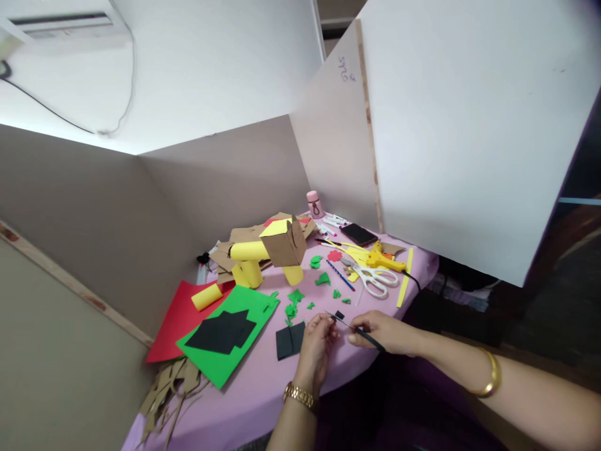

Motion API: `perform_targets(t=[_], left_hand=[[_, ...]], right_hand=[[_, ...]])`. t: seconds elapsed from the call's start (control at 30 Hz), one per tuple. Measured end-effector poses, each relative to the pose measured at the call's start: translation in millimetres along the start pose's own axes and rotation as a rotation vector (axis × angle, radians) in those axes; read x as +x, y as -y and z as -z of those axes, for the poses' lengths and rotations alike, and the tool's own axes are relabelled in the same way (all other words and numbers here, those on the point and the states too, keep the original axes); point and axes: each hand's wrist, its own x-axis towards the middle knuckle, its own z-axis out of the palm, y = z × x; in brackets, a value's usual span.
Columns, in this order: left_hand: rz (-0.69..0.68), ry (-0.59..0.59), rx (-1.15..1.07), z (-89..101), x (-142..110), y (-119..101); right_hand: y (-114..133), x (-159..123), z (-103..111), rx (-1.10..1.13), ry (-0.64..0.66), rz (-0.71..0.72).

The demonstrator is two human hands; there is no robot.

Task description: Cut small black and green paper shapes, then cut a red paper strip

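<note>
My right hand [382, 332] is closed around scissors [369, 337] with black handles, their blades pointing left toward my other hand. My left hand [319, 335] is pinched at the blade tips on what looks like a small piece of black paper, mostly hidden by the fingers. Just beyond the blades lies a small black scrap [339, 315]. Beside my left wrist a folded black paper [288, 341] rests on the pink tablecloth [253, 401]. Green paper cutouts [292, 310] are scattered beyond my hands.
A cardboard and yellow paper animal figure [284, 244] stands at the back. Green sheet [220, 369], black paper [223, 332] and red sheet [164, 332] lie left. White-handled scissors [375, 282], a yellow glue gun [385, 260], a phone [359, 234] and a pink bottle [314, 205] are at right and back.
</note>
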Motion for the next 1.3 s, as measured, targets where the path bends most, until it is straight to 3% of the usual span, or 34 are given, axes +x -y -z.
perform_targets(t=[0.73,1.0,1.3], left_hand=[[-0.038,0.014,-0.009,-1.9,-6.0,-2.4],[-0.044,0.006,-0.064,-3.3,-11.2,-4.7],[-0.031,0.038,-0.072,-3.5,-12.1,-6.2]], right_hand=[[4.7,-1.6,0.2,-0.078,0.014,-0.019],[17.7,-10.9,3.2,-0.357,-0.106,-0.001],[18.4,-9.4,-2.4,-0.533,-0.110,-0.003]])
